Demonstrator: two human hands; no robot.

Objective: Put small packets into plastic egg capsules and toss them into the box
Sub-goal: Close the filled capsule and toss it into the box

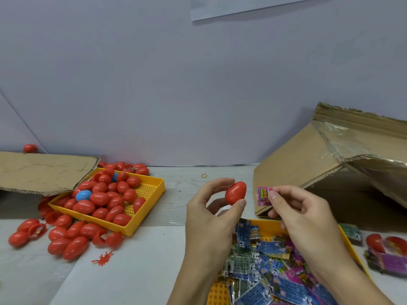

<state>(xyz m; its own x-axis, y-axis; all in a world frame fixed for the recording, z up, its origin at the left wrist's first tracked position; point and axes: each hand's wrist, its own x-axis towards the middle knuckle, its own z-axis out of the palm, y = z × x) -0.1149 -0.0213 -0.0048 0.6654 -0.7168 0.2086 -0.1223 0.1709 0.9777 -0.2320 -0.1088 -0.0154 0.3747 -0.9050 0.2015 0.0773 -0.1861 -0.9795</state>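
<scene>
1. The left hand (211, 208) is raised over the tabletop (136, 260), palm turned inward, forearm coming up from the lower edge of the view. Its thumb and fingers (241, 203) are curled and pinch a closed red egg capsule (235, 192) by its ends, the egg tilted with its narrow end up.
2. The right hand (301, 212) is held level with the left, its forearm crossing above the near yellow tray (220, 293). Thumb and forefinger pinch a small pink packet (263, 195) at its right edge; the other fingers curl loosely beneath.
3. The packet hangs just beside the egg, to its right, with a narrow gap between them; they do not touch.
4. Behind the right hand a cardboard box (308, 155) lies tipped, its open mouth facing right and toward the viewer.
5. The near tray under the wrists is heaped with blue and pink packets (271, 271).
6. To the left, a second yellow tray (145, 219) full of red eggs (100, 198), with more eggs loose around it, sits well apart from the hands; bare tabletop lies between.
</scene>
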